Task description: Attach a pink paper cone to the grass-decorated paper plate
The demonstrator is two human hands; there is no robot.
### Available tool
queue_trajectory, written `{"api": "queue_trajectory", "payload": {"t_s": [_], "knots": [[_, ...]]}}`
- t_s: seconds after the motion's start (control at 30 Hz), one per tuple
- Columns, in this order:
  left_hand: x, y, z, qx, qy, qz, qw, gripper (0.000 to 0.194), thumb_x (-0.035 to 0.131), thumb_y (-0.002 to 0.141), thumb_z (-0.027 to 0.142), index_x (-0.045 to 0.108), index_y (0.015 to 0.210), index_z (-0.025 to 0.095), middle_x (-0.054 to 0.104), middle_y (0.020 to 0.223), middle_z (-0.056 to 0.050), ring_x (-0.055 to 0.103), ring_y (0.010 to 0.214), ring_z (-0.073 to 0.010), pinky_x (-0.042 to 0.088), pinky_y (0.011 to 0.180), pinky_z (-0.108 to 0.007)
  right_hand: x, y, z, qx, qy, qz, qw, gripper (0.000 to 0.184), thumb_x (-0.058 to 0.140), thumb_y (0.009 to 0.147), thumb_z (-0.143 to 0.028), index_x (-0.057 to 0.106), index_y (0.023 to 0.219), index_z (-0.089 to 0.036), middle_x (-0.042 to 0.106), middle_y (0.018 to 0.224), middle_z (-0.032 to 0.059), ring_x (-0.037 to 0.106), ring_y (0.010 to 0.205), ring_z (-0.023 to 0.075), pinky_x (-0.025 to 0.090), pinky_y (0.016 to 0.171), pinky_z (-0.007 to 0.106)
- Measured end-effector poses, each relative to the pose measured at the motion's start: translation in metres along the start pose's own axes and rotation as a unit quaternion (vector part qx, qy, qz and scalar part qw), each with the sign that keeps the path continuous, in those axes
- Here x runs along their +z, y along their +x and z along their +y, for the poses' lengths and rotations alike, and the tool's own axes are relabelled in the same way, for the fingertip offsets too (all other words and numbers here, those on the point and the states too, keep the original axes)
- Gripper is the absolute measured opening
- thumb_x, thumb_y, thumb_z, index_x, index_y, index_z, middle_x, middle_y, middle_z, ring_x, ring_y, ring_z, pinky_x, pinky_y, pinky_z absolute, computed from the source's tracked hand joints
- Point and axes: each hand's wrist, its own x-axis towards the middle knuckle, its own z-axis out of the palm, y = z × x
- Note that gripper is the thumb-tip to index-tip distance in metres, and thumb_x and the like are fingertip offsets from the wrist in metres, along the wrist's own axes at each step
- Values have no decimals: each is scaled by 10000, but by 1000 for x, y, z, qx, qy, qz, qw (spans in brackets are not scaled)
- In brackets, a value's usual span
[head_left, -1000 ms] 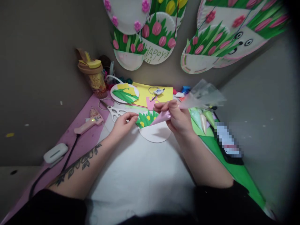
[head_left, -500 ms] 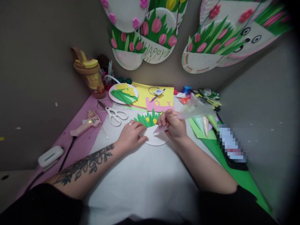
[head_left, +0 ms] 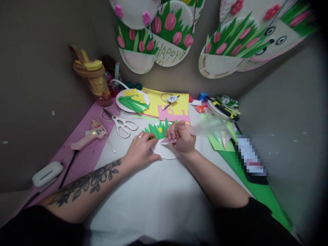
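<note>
Where grey walls meet, a white sheet covers the table.

Dim, softly blurred, with a black right edge.

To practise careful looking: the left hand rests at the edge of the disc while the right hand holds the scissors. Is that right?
No: the head view shows the right hand holding a bag, not the scissors. The left hand does rest at the edge of the disc.
</note>
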Motion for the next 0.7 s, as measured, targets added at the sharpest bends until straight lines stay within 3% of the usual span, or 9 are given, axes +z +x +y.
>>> {"api": "queue_trajectory", "payload": {"t_s": [0.7], "knots": [[3, -1, -3, -3, -8, 12, 1000, 567, 747, 650, 545, 660, 1099, 211, 545, 1209, -103, 459, 1110, -311, 415, 918, -454, 4, -3, 6, 13, -67, -36, 997, 615, 442, 785, -751, 411, 420, -257, 385, 432, -6, 446, 468, 163, 392, 533, 329]]}}
